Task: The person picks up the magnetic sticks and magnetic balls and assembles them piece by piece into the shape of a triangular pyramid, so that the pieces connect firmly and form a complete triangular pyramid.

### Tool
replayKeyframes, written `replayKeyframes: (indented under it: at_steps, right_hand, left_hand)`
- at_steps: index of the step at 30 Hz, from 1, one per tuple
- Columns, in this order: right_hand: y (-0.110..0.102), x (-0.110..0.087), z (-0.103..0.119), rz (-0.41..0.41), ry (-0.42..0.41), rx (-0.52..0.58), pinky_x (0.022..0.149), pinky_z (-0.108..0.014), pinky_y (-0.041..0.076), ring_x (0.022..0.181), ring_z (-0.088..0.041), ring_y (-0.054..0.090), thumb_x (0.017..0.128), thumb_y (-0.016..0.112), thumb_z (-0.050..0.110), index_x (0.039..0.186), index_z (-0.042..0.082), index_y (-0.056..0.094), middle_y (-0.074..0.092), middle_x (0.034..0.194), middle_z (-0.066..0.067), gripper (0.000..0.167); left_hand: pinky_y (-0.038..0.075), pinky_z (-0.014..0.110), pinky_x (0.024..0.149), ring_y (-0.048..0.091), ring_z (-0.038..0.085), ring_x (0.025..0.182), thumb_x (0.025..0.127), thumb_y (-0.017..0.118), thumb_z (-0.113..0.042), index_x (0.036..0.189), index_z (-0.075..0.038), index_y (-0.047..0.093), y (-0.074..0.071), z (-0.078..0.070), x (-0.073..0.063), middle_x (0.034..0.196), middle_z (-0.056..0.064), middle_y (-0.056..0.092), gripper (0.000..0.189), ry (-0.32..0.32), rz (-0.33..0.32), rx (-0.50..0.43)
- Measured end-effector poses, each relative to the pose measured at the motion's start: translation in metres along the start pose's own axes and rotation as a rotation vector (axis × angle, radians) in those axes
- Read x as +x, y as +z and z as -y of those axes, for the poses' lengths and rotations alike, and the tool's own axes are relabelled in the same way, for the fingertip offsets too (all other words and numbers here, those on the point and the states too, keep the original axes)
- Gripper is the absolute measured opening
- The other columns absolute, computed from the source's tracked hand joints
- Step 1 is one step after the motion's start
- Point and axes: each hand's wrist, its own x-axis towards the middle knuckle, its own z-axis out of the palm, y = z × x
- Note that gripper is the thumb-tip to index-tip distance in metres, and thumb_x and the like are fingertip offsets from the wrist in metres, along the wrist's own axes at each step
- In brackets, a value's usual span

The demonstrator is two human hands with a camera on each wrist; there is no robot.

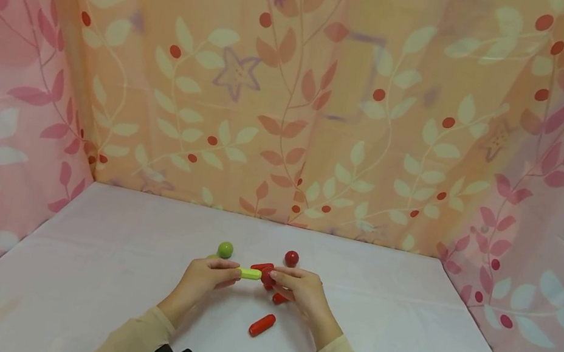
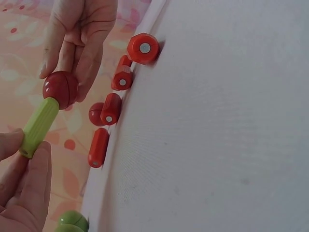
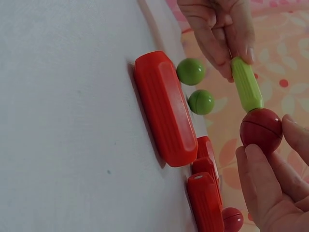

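Note:
In front of me both hands are raised over the table. My left hand (image 1: 204,279) pinches a yellow-green ribbed rod (image 1: 250,274) near one end, between thumb and fingers. My right hand (image 1: 306,292) holds a dark red ball (image 3: 261,129) in its fingertips, with a thin seam line round it. The rod's free end meets the ball, and in the left wrist view the green rod (image 2: 38,126) and ball form one line. Under the hands lie several red rods (image 3: 165,110); some show round metal discs in their ends.
One red rod (image 1: 262,325) lies nearest me on the white table (image 1: 95,269). Farther back are another red ball (image 1: 292,258) and a green ball (image 1: 225,249); a second green ball (image 3: 201,102) is beside it. Patterned cloth (image 1: 292,110) walls the back and sides.

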Motion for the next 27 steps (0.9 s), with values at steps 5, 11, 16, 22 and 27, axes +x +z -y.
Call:
replayKeyframes:
  at_steps: [5, 11, 16, 22, 27]
  right_hand:
    - [-0.0021, 0.0018, -0.0010, 0.005, 0.003, 0.004, 0.089, -0.034, 0.057, 0.097, -0.017, 0.071, 0.089, 0.075, 0.023, 0.116, 0.000, 0.072, 0.073, 0.115, -0.014, 0.035]
    - [-0.0042, 0.0028, -0.0015, 0.017, 0.005, -0.020, 0.087, -0.031, 0.058, 0.098, -0.017, 0.072, 0.089, 0.075, 0.023, 0.116, 0.001, 0.072, 0.074, 0.114, -0.013, 0.035]
    - [-0.0052, 0.0055, 0.0004, 0.029, 0.000, -0.022, 0.087, -0.032, 0.058, 0.096, -0.016, 0.072, 0.088, 0.076, 0.021, 0.115, 0.000, 0.072, 0.074, 0.112, -0.013, 0.034]
    - [-0.0076, 0.0064, 0.0000, 0.064, -0.003, -0.043, 0.088, -0.031, 0.058, 0.095, -0.015, 0.071, 0.088, 0.076, 0.025, 0.113, 0.001, 0.073, 0.074, 0.112, -0.011, 0.034]
    - [-0.0085, 0.0064, 0.0009, 0.075, -0.005, -0.068, 0.088, -0.031, 0.058, 0.095, -0.014, 0.070, 0.088, 0.076, 0.027, 0.114, 0.002, 0.073, 0.073, 0.112, -0.009, 0.036]
  left_hand:
    - [0.061, 0.028, 0.079, 0.072, 0.015, 0.081, 0.085, 0.077, -0.009, 0.103, 0.007, 0.073, -0.0001, -0.0007, -0.0003, 0.101, 0.011, 0.071, 0.024, -0.010, 0.002, 0.007]
    - [0.060, 0.029, 0.080, 0.071, 0.015, 0.083, 0.085, 0.078, -0.011, 0.105, 0.005, 0.073, -0.0019, -0.0006, -0.0010, 0.104, 0.012, 0.070, 0.026, -0.031, 0.010, 0.003]
    - [0.060, 0.029, 0.081, 0.071, 0.015, 0.083, 0.085, 0.078, -0.011, 0.105, 0.005, 0.073, -0.0023, -0.0013, 0.0002, 0.105, 0.012, 0.069, 0.026, -0.041, 0.015, -0.014]
    - [0.061, 0.029, 0.079, 0.071, 0.015, 0.083, 0.085, 0.077, -0.007, 0.106, 0.008, 0.072, -0.0025, 0.0005, 0.0006, 0.107, 0.013, 0.067, 0.027, -0.023, 0.023, -0.035]
    - [0.061, 0.029, 0.080, 0.071, 0.015, 0.084, 0.085, 0.077, -0.008, 0.107, 0.007, 0.072, -0.0028, 0.0021, 0.0007, 0.109, 0.013, 0.066, 0.027, -0.025, 0.035, -0.041]
